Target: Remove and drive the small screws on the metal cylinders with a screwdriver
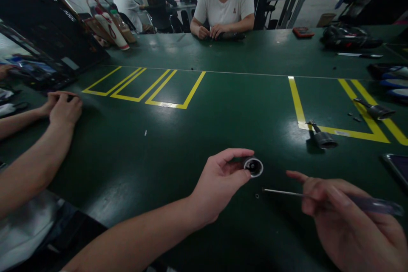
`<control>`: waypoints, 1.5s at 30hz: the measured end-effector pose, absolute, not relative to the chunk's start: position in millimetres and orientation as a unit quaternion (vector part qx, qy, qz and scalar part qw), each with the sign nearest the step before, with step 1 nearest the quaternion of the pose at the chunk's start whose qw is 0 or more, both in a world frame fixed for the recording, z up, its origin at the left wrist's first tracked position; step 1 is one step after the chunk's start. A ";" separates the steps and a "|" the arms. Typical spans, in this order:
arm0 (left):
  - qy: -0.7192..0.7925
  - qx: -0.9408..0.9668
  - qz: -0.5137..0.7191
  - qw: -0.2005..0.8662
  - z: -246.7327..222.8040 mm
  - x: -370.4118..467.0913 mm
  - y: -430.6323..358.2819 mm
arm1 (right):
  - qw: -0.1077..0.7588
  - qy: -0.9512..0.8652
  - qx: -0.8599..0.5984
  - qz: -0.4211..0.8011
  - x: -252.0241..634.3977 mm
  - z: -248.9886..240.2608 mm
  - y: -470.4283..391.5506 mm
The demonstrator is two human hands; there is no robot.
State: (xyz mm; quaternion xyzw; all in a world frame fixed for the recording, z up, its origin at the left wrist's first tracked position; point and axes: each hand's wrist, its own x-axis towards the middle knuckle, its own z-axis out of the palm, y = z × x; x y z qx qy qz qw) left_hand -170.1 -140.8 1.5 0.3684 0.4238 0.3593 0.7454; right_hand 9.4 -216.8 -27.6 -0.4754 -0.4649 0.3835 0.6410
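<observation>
Near the middle of the green table [223,114], my left hand [219,182] is closed on a dark round cup-shaped part [253,167], whose open rim faces me. My right hand [347,212] grips a screwdriver [372,205] with a clear handle; its thin shaft points left, and the tip is near a tiny ring [257,196] on the table, below the cup-shaped part. The right index finger is stretched out. Farther right, a metal part with a stem [324,139] lies on yellow tape, and a similar one [379,112] lies beyond it.
Yellow tape outlines [165,105] mark the table. At the left are another person's hands [65,110], a black case [41,29] and a white bottle [113,32]. A person in white [225,4] sits opposite. A phone [397,168] and a black bag [349,37] lie right.
</observation>
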 end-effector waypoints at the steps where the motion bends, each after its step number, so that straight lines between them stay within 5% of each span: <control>1: 0.425 0.367 0.357 0.746 2.0 -170.0 -141.0 | 0.651 -0.461 -0.464 0.386 9.7 -26.3 -219.1; 12: 0.406 0.377 0.367 0.747 0.0 -167.5 -145.3 | 0.612 -0.615 -0.409 0.283 10.2 -32.7 -230.7; 25: 0.403 0.451 0.370 0.706 -2.1 -167.9 -147.3 | 0.440 -0.798 -0.407 0.064 4.3 -11.7 -217.3; 45: 0.441 0.509 0.369 0.640 0.3 -167.9 -149.9 | 0.372 -0.843 -0.386 0.024 3.0 -8.3 -218.7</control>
